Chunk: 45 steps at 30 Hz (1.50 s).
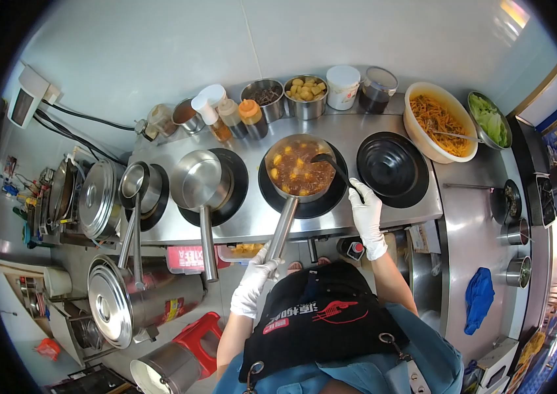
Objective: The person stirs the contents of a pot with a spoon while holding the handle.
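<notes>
— While looking down over the steel desk [251,228], find the pan [326,148] near the middle, on a black round plate [333,201].
— Held by what?
— By the left hand [258,276], gloved in white and closed around the lower end of the steel handle [285,226], between six and seven o'clock from the pan.
— And in the right hand [365,210]?
— Gloved too, and closed around the shaft of a black utensil [338,170], just off the pan at four o'clock. Follow the shaft over the rim to the utensil's head, at two o'clock inside.
— Reaching into what?
— Into brown sauce [296,176] with yellow chunks; too hard to tell how deep.
— Anything around?
— At nine o'clock, see a saucepan [194,176]; at three, a black bowl [393,164]. At twelve, notice a steel pot [307,110] of yellow pieces; at two, farther off, a large basin [412,132] of orange shreds.
</notes>
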Available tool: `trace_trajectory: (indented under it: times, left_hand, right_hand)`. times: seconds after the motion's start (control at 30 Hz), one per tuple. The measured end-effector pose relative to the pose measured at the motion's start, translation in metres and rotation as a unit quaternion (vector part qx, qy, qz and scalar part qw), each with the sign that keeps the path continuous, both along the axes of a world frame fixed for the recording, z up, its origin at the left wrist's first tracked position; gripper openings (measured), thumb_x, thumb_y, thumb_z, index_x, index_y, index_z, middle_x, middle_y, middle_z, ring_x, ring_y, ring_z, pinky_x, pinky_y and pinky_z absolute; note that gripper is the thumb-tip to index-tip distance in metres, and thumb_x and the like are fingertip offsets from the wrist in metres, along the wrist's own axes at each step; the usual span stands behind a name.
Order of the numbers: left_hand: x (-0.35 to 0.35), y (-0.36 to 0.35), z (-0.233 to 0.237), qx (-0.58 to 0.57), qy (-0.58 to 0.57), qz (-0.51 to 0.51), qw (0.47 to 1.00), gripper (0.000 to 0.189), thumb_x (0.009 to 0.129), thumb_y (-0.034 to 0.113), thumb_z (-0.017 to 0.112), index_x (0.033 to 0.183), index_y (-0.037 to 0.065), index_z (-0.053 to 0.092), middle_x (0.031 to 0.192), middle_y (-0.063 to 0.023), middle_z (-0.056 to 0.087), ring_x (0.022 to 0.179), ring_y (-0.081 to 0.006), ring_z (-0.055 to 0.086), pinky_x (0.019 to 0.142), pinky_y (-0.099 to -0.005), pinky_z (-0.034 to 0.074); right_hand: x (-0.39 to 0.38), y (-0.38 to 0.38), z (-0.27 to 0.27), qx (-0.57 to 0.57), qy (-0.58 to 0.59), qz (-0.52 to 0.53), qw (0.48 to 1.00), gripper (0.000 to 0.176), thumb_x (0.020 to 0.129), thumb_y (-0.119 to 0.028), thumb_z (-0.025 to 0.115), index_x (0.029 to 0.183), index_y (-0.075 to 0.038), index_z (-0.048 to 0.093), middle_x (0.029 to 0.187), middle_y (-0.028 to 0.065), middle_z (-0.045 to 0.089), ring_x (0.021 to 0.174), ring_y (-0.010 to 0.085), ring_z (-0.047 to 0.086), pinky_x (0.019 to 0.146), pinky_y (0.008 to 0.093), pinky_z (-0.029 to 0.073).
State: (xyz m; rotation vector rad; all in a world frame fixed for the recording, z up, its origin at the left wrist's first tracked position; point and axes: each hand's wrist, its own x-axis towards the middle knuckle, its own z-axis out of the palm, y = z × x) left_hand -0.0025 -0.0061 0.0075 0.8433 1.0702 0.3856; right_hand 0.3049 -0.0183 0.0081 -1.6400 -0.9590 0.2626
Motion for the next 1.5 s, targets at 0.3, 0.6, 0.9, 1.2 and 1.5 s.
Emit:
trace_trajectory:
  times: [0.3, 0.6, 0.9, 1.2, 1.5]
  left_hand:
    - [0.015, 0.007, 0.003, -0.004, 0.004, 0.005, 1.0, 0.062, 0.086, 0.003, 0.058, 0.143, 0.009, 0.035, 0.092, -0.0073, 0.066, 0.054, -0.0079, 0.052, 0.05, -0.0214, 0.046]
    - [0.013, 0.002, 0.007, 0.013, 0.02, -0.009, 1.0, 0.057, 0.089, 0.003, 0.05, 0.143, 0.011, 0.035, 0.093, -0.0064, 0.064, 0.055, -0.0086, 0.054, 0.049, -0.0205, 0.045]
    - [0.013, 0.002, 0.005, -0.002, 0.008, 0.023, 1.0, 0.059, 0.087, 0.001, 0.056, 0.142, 0.011, 0.038, 0.092, -0.0066, 0.065, 0.055, -0.0082, 0.053, 0.049, -0.0215, 0.045]
    - [0.014, 0.002, 0.01, -0.019, -0.01, 0.029, 0.999, 0.06, 0.086, 0.001, 0.057, 0.142, 0.01, 0.037, 0.088, -0.0067, 0.065, 0.056, -0.0088, 0.055, 0.05, -0.0209, 0.046]
    - [0.014, 0.002, 0.01, -0.02, -0.006, 0.032, 0.999, 0.06, 0.086, 0.002, 0.058, 0.142, 0.01, 0.038, 0.089, -0.0075, 0.066, 0.057, -0.0094, 0.056, 0.049, -0.0218, 0.047]
  right_hand:
    - [0.001, 0.001, 0.002, -0.004, -0.009, -0.002, 1.0, 0.023, 0.084, -0.004, 0.063, 0.106, 0.001, 0.066, 0.104, 0.0166, 0.068, 0.098, 0.0246, 0.065, 0.088, 0.0314, 0.048]
    - [0.005, -0.001, 0.005, -0.018, 0.031, -0.009, 0.999, 0.024, 0.084, -0.003, 0.062, 0.108, 0.002, 0.065, 0.105, 0.0167, 0.067, 0.099, 0.024, 0.065, 0.09, 0.0307, 0.047]
    - [0.014, -0.005, 0.025, -0.082, 0.001, 0.044, 0.996, 0.024, 0.085, -0.005, 0.061, 0.107, 0.001, 0.066, 0.106, 0.0177, 0.067, 0.1, 0.0254, 0.065, 0.089, 0.0309, 0.047]
    - [0.011, -0.006, 0.053, -0.139, -0.201, 0.092, 0.965, 0.02, 0.081, -0.013, 0.063, 0.098, -0.003, 0.068, 0.094, 0.0144, 0.068, 0.086, 0.0303, 0.065, 0.077, 0.0364, 0.052]
    - [0.008, 0.005, 0.047, -0.187, -0.256, 0.105, 0.943, 0.02, 0.081, -0.018, 0.061, 0.095, -0.005, 0.069, 0.088, 0.0131, 0.068, 0.081, 0.0308, 0.065, 0.073, 0.0386, 0.052]
